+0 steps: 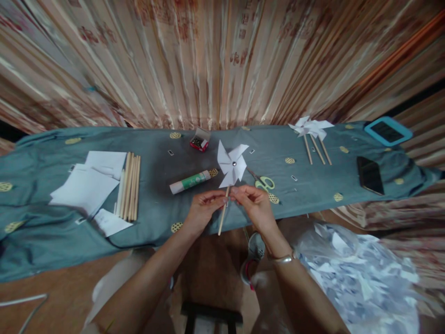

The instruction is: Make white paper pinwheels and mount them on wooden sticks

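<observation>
Left grip, right grip: pinched round stick | pinwheel head just beyond (white)

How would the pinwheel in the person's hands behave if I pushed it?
Its white blades look like thin folded paper, so they would probably bend or crease easily. The slim wooden stick looks stiff and likely light. The blades might turn around the shiny pin, though how freely I can't tell.
</observation>
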`<state>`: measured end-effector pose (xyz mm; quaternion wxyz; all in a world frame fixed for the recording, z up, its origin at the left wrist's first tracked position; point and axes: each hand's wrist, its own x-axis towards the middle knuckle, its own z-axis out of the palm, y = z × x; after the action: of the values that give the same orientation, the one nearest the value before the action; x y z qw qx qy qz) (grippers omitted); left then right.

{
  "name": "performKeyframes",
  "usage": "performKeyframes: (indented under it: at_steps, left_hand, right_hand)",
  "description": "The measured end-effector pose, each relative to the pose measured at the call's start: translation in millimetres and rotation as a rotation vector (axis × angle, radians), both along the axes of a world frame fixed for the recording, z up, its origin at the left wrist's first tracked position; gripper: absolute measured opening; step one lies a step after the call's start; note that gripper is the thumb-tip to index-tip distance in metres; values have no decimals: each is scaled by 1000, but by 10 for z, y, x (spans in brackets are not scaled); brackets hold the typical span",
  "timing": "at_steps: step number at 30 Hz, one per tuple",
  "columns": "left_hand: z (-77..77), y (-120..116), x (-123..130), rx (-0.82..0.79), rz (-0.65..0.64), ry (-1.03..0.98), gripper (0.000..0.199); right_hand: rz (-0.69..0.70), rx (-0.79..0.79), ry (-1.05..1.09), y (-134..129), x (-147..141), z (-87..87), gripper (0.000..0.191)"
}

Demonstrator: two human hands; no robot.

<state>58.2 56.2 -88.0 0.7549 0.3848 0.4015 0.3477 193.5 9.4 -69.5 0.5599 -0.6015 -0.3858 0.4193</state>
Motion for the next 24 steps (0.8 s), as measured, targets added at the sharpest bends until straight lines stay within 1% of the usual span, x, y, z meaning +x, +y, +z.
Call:
performKeyframes:
  at_steps: [4, 7, 12, 18, 24]
  left_hand:
    - [6, 28, -17, -16, 45, -18, 27]
    - [1, 59, -30, -40, 87, -47, 29]
    - [24, 107, -39, -52, 134, -81, 29]
    - [85, 117, -47, -98, 177, -111, 31]
    - [77, 110, -66, -114, 204, -147, 32]
  right_hand:
    - [56, 2, -159, -76, -41, -14, 34]
    - [108, -26, -275, -127, -78, -36, 32]
    - [198, -67, -391, -180, -157, -95, 26]
    - [167, -78, -379, -209, -255, -143, 24]
    - [125, -76, -397, -216, -330, -128, 25]
